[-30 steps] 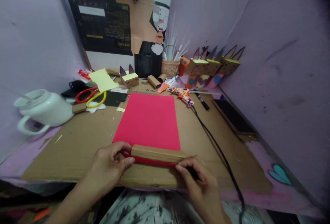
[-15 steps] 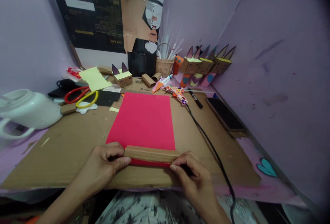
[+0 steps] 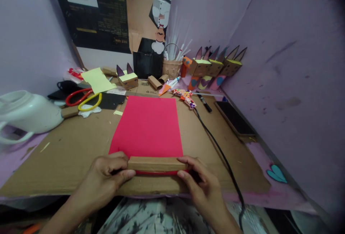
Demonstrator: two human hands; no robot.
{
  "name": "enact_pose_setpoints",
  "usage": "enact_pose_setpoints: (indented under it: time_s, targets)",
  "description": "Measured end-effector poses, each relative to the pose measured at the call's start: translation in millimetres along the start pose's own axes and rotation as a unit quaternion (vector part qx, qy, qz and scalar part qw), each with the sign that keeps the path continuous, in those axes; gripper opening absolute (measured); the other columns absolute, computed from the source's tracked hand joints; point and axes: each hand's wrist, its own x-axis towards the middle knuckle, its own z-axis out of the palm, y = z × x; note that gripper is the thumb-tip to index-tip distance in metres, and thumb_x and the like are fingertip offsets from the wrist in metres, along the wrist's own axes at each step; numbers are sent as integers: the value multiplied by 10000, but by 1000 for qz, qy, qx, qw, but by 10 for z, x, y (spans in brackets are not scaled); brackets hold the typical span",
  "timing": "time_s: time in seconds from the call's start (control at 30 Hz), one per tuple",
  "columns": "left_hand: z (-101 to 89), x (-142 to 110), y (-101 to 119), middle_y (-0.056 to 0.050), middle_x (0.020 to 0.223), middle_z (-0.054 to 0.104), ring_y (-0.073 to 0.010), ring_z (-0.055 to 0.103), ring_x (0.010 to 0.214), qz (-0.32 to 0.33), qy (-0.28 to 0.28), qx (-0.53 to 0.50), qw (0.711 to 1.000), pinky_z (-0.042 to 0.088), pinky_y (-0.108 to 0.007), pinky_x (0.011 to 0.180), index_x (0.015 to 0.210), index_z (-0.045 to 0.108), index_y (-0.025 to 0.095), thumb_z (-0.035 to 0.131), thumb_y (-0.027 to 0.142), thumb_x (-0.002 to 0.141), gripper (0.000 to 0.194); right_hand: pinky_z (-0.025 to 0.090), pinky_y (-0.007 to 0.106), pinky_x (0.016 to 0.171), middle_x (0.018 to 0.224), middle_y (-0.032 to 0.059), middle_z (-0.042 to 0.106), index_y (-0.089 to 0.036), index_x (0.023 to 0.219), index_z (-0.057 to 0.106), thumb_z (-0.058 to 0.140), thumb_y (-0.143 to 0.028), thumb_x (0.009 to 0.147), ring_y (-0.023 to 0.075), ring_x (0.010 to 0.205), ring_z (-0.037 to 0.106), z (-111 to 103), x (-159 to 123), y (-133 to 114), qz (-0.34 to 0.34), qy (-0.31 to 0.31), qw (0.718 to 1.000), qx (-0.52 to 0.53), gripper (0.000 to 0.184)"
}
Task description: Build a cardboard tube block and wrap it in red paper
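Dim cool light, darkened upper-right corner

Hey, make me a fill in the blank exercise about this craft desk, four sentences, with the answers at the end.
1. The left hand and right hand hold opposite ____ of the cardboard bar.
2. The scissors have one red handle loop and one ____ handle loop.
3. The color of the cord on the glue gun is ____.
4. In the picture, the phone lies to the ____ of the white pot.

Missing words: ends; yellow; black; right.
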Motion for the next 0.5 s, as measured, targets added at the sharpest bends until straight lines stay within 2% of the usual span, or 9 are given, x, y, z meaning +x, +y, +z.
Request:
enact_pose_setpoints:
  time_s: [0.3,0.5]
  targets:
    - [-5,70,-60,25,567,442,-127,472,532,-15,-11,-25,1000,357,-238,523,492,409,192,460,402,761,345,449,257,592,701,10,600,-203,968,682,583,-279,769,159,634,557,-7,104,-41,105,-19,994,-4,234]
    - [13,72,-53,32,604,472,-128,474,576,-50,-27,-53,997,353,-229,536,549,495,180,529,335,708,225,453,252,563,663,8,596,-195,945,699,585,-300,755,156,597,550,-14,121,-58,96,-6,995,-9,245]
